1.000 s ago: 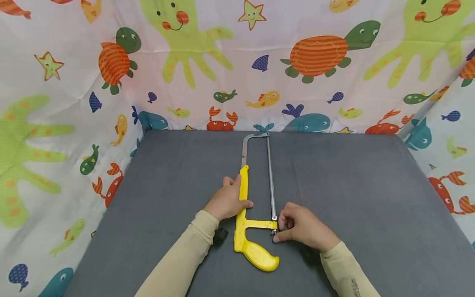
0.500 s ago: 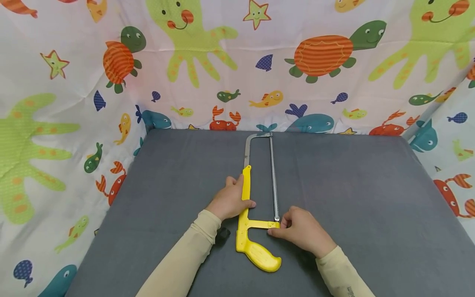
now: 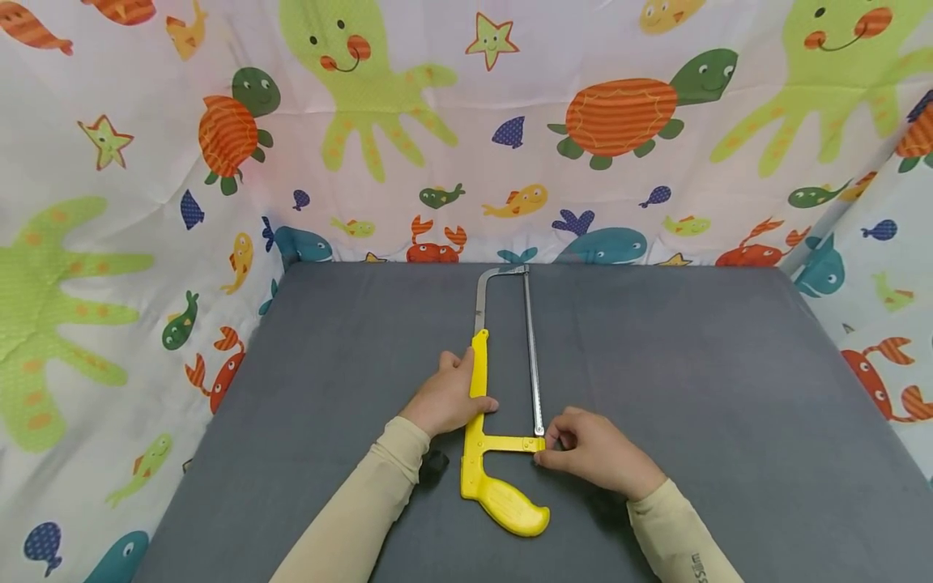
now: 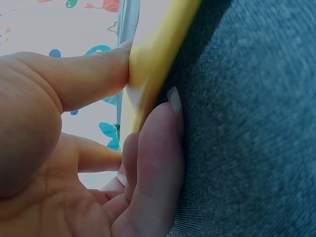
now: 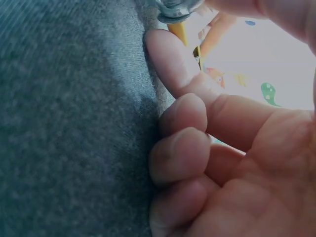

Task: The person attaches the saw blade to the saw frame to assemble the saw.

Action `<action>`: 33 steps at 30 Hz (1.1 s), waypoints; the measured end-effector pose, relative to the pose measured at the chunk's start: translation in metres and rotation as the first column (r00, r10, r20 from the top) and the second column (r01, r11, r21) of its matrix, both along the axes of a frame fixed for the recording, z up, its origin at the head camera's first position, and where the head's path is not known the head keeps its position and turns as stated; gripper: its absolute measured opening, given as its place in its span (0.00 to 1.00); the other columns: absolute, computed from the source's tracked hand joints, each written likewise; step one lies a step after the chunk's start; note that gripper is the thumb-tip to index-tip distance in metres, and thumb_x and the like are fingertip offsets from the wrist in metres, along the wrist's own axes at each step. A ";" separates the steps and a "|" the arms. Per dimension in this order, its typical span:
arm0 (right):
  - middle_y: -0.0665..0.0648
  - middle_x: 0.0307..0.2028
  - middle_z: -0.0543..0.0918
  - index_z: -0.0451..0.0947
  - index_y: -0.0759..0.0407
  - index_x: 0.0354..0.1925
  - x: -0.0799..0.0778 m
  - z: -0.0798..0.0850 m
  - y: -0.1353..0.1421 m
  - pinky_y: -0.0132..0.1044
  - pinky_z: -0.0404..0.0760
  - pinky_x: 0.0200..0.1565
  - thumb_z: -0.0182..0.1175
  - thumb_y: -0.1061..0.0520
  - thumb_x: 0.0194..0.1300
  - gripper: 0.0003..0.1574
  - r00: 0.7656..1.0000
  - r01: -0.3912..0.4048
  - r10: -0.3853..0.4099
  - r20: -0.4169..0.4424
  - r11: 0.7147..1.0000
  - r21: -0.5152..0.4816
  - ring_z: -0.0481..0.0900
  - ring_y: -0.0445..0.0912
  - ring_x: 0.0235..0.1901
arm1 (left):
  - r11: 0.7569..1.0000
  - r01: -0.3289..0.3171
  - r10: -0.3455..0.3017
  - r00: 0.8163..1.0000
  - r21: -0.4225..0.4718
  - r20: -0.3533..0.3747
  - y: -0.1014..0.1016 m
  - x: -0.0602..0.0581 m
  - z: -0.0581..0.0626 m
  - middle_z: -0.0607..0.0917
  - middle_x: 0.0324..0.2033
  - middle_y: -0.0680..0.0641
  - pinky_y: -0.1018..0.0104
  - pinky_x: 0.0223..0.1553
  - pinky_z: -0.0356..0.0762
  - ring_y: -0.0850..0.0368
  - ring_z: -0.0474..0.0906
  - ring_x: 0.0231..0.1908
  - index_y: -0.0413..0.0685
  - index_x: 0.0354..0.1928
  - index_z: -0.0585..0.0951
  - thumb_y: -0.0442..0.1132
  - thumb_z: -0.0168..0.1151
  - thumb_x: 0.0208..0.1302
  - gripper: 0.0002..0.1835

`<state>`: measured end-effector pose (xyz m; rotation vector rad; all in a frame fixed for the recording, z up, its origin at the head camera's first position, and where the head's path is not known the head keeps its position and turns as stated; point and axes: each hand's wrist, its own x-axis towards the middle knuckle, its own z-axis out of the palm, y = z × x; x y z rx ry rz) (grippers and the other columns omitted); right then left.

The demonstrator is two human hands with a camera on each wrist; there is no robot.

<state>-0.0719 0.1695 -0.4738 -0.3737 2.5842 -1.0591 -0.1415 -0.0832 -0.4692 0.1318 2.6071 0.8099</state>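
A hacksaw [image 3: 477, 380] with a yellow handle and a silver front frame lies on the grey surface, its grip toward me. The thin blade [image 3: 534, 348] runs along its right side. My left hand [image 3: 446, 395] grips the yellow frame bar, thumb across the top and fingers at its outer side; the bar [image 4: 153, 64] shows between thumb and fingers in the left wrist view. At the near end of the blade, my right hand [image 3: 601, 449] pinches the small metal nut [image 5: 178, 9] between thumb and index finger. The other fingers are curled. In the head view the thumb hides this nut.
Grey cloth [image 3: 692, 380] covers the work surface. Around it hangs a white curtain [image 3: 408, 81] printed with sea animals, at the back and both sides. A small dark object [image 3: 433, 465] shows beside the left wrist.
My right thumb and index finger have shifted around the nut, with the thumb moving up over it, so the nut is now covered. The left hand keeps its hold; the hacksaw stays in place.
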 end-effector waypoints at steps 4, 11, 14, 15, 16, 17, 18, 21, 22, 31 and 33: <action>0.50 0.29 0.72 0.82 0.44 0.31 -0.001 -0.002 0.002 0.32 0.68 0.32 0.79 0.46 0.61 0.13 1.000 -0.023 0.023 0.000 1.000 -0.019 0.69 0.38 0.27 | 1.000 -0.001 0.001 1.000 0.014 -0.004 -0.001 0.001 -0.001 0.66 0.70 0.39 0.59 0.44 0.80 0.50 0.79 0.44 0.51 0.89 0.48 0.55 0.76 0.69 0.58; 0.51 0.30 0.72 0.83 0.45 0.32 -0.003 -0.005 0.005 0.31 0.68 0.32 0.78 0.49 0.62 0.11 0.999 -0.043 0.044 0.013 0.997 -0.057 0.70 0.38 0.28 | 1.000 -0.007 0.007 1.000 0.012 -0.004 -0.002 0.000 -0.002 0.66 0.71 0.39 0.58 0.46 0.80 0.49 0.79 0.46 0.52 0.89 0.49 0.55 0.76 0.69 0.58; 0.51 0.29 0.72 0.84 0.45 0.33 -0.004 -0.005 0.006 0.31 0.68 0.32 0.78 0.51 0.62 0.10 0.999 -0.049 0.049 0.001 0.997 -0.060 0.69 0.38 0.28 | 1.000 -0.008 0.008 1.000 0.017 -0.008 -0.002 0.000 -0.001 0.66 0.70 0.39 0.58 0.46 0.80 0.49 0.79 0.45 0.52 0.89 0.49 0.55 0.76 0.69 0.58; 0.51 0.29 0.72 0.84 0.45 0.33 -0.003 -0.005 0.006 0.31 0.68 0.32 0.78 0.52 0.62 0.10 0.999 -0.053 0.053 -0.002 0.997 -0.059 0.69 0.38 0.28 | 1.000 -0.007 0.007 1.000 0.016 -0.008 -0.002 0.000 -0.001 0.66 0.70 0.39 0.58 0.45 0.80 0.49 0.79 0.45 0.52 0.89 0.49 0.55 0.76 0.69 0.58; 0.51 0.29 0.72 0.84 0.45 0.33 -0.003 -0.005 0.007 0.31 0.68 0.33 0.78 0.53 0.62 0.09 0.998 -0.056 0.056 -0.007 0.997 -0.058 0.69 0.38 0.29 | 1.000 -0.008 0.008 1.000 0.017 -0.007 -0.001 0.000 -0.001 0.66 0.70 0.39 0.58 0.45 0.80 0.49 0.79 0.44 0.52 0.89 0.49 0.55 0.76 0.69 0.58; 0.51 0.29 0.72 0.84 0.46 0.34 -0.002 -0.005 0.007 0.31 0.68 0.33 0.77 0.54 0.62 0.09 0.998 -0.059 0.059 -0.008 0.997 -0.058 0.69 0.37 0.29 | 1.000 -0.007 0.008 1.000 0.015 -0.004 -0.001 0.001 -0.002 0.66 0.70 0.39 0.59 0.44 0.80 0.49 0.79 0.44 0.52 0.89 0.49 0.55 0.76 0.69 0.58; 0.50 0.29 0.72 0.84 0.46 0.34 -0.002 -0.005 0.007 0.31 0.68 0.33 0.77 0.55 0.61 0.09 0.998 -0.062 0.062 -0.013 0.997 -0.056 0.69 0.37 0.29 | 1.000 -0.007 0.007 1.000 0.013 -0.001 -0.001 0.001 -0.002 0.66 0.70 0.39 0.59 0.43 0.79 0.50 0.79 0.43 0.52 0.89 0.49 0.55 0.76 0.69 0.58; 0.50 0.29 0.72 0.85 0.48 0.35 0.000 -0.005 0.008 0.31 0.68 0.33 0.77 0.56 0.61 0.09 0.997 -0.072 0.071 -0.019 0.996 -0.058 0.68 0.36 0.29 | 1.000 -0.003 0.003 1.000 0.010 0.006 0.000 0.002 -0.003 0.66 0.70 0.39 0.60 0.43 0.79 0.50 0.79 0.42 0.52 0.89 0.49 0.55 0.76 0.69 0.58; 0.50 0.29 0.72 0.85 0.48 0.35 0.000 -0.005 0.008 0.31 0.68 0.33 0.77 0.56 0.60 0.09 0.997 -0.073 0.072 -0.019 0.995 -0.062 0.68 0.36 0.29 | 1.000 -0.002 0.002 1.000 0.010 0.007 0.000 0.002 -0.003 0.66 0.70 0.39 0.60 0.42 0.79 0.50 0.79 0.42 0.52 0.89 0.49 0.55 0.76 0.69 0.59; 0.49 0.30 0.71 0.83 0.49 0.35 0.000 -0.004 0.005 0.31 0.67 0.34 0.79 0.55 0.60 0.11 0.997 -0.073 0.071 -0.042 0.996 -0.051 0.67 0.35 0.29 | 1.000 -0.003 0.003 1.000 0.007 -0.007 0.000 0.001 -0.001 0.66 0.69 0.38 0.60 0.42 0.79 0.50 0.79 0.42 0.49 0.89 0.49 0.54 0.77 0.68 0.59; 0.48 0.30 0.71 0.83 0.49 0.35 -0.001 -0.003 0.004 0.31 0.67 0.34 0.80 0.55 0.59 0.13 0.996 -0.078 0.076 -0.047 0.996 -0.036 0.67 0.35 0.30 | 1.000 -0.003 0.003 1.000 0.003 -0.008 0.000 0.000 -0.001 0.67 0.69 0.38 0.60 0.42 0.79 0.50 0.79 0.42 0.50 0.89 0.49 0.54 0.77 0.68 0.58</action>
